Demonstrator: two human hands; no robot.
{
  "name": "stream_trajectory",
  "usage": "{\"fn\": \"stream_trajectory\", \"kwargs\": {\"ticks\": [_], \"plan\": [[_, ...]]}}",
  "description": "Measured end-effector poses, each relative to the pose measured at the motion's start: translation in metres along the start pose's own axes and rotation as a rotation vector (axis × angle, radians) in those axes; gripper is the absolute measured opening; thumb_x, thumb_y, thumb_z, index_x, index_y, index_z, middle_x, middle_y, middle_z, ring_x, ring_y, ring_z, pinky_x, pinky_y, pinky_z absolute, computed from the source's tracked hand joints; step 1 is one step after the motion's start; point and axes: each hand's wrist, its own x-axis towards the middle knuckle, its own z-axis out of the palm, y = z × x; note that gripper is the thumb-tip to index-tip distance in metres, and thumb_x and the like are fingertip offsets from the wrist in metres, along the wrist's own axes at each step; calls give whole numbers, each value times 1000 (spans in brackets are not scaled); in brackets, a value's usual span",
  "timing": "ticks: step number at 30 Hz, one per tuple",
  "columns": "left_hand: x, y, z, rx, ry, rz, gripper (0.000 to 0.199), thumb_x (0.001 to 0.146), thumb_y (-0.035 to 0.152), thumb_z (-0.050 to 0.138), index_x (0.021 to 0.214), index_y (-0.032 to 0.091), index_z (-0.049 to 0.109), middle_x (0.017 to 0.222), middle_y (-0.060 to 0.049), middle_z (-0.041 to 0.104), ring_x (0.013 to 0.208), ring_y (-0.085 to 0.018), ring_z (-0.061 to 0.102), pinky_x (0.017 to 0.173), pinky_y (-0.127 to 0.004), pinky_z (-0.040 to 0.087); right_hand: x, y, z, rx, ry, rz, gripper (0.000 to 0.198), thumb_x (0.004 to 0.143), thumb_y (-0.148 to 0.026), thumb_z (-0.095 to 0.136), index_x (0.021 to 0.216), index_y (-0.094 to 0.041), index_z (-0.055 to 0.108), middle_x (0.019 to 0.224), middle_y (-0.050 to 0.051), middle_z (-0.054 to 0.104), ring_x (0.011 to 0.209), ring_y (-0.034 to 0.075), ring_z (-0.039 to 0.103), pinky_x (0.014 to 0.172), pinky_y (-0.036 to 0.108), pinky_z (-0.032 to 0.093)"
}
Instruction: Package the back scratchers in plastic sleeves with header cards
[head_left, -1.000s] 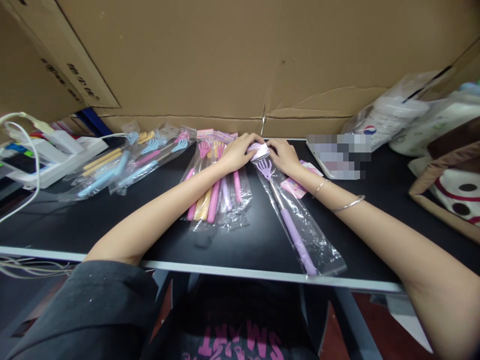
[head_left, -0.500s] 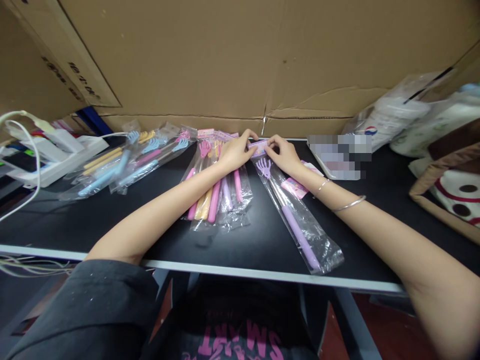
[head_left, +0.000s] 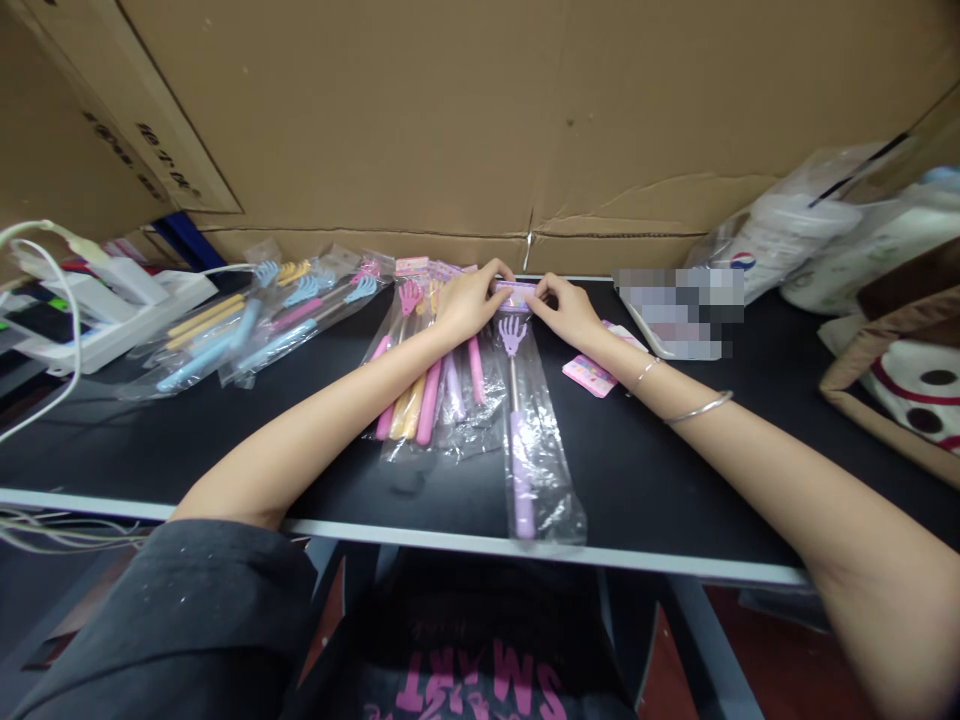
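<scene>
A purple back scratcher in a clear bag [head_left: 521, 440] lies lengthwise on the black table [head_left: 675, 470], handle toward me. Its top carries a purple header card [head_left: 516, 292]. My left hand [head_left: 469, 300] and my right hand [head_left: 570, 308] both pinch that card, one at each end. Just left of it lies a pile of bagged scratchers [head_left: 435, 375] in pink, yellow and purple. Loose pink header cards [head_left: 594, 375] lie under my right wrist.
More bagged scratchers [head_left: 247, 320] in blue, yellow and pink lie at the left. A white power strip with cables [head_left: 90, 310] sits at the far left. Cardboard [head_left: 480, 130] walls the back. Plastic bags [head_left: 787, 230] and a brown tote [head_left: 900, 380] stand at the right.
The bagged purple scratcher has swung its handle end from the right toward the middle and now lies straight, beside the pile. Both hands stayed on the header card.
</scene>
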Motion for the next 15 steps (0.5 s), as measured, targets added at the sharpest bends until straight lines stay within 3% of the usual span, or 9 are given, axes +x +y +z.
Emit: {"fn": "stream_trajectory", "kwargs": {"ticks": [15], "plan": [[1,4,0,51,-30,-49,28,93,23,51,119,21,63,98,-4,74,91,-21,67,89,-34,49,1,2,0,-80,33,25,9,85,-31,58,81,-23,56,88,5,72,89,24,65,87,39,46]]}}
